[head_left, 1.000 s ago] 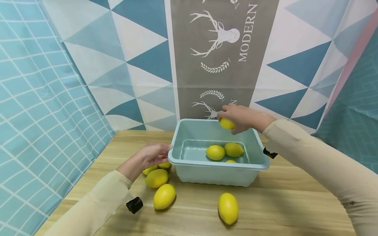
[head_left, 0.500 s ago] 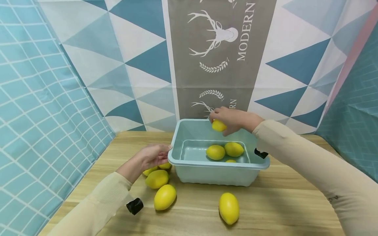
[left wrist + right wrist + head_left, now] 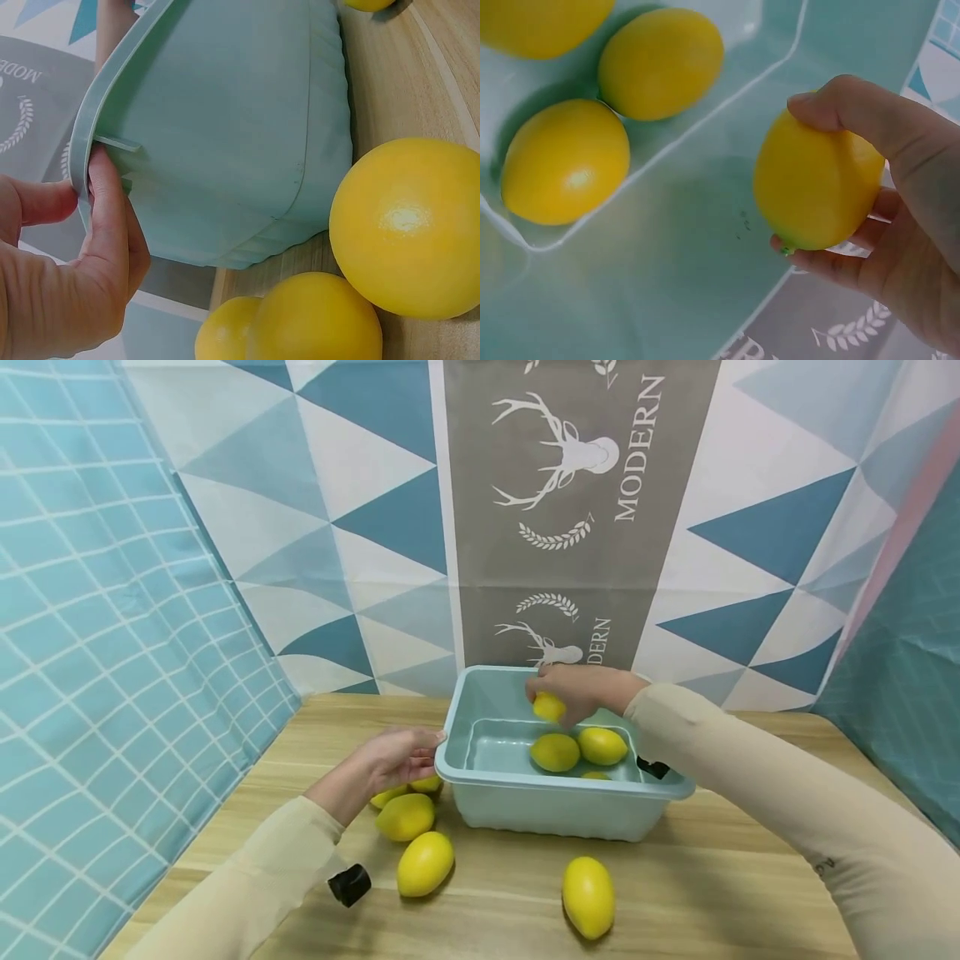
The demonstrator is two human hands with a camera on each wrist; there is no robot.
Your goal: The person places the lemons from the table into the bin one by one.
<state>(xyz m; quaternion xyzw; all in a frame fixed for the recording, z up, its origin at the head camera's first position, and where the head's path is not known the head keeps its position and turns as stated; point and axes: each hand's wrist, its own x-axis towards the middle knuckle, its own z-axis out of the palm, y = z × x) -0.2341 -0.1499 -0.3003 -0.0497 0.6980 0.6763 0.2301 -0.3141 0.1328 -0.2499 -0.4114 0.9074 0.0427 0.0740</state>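
A pale blue-green plastic tub stands on the wooden table. My left hand pinches the rim at its left end, thumb on the outer lip and fingers curled under it, as the left wrist view shows. My right hand grips a yellow lemon between thumb and fingers, held inside the tub's opening near the back wall. Below it, on the tub's floor, lie a lemon, another lemon and a third, mostly hidden behind the front rim.
Several lemons lie left of the tub, among them a lemon and a nearer lemon. One lemon sits in front of the tub. Patterned cloth hangs close behind it, and blue checked cloth borders the left.
My right hand has lowered the lemon and moved it somewhat left, from above the tub's back rim down into the opening. My left hand keeps its grip on the rim.
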